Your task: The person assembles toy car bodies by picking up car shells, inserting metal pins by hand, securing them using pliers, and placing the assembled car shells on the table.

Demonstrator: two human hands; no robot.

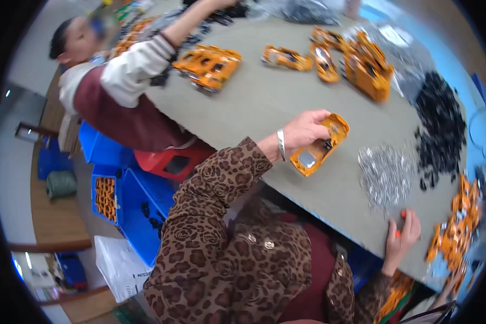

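Observation:
In my left hand (308, 132) is an orange toy car body shell (336, 141), gripped at its side with its hollow underside facing up. A small dark piece shows inside the shell by my fingertips, and a pale, shiny patch lies at its near end. My right hand (402, 240) is low over the table's right part, just below a pile of thin silver metal pins (386, 175). Its fingers are curled, and small red-orange bits show between them; what they belong to is unclear.
Black parts (440, 124) form a heap at the right, with orange pieces (453, 227) nearer. Orange car shells (367, 67) stand stacked farther back, and others (209, 66) at left. A co-worker's sleeve (140, 65) reaches across the far left. Blue bins (140, 200) stand below.

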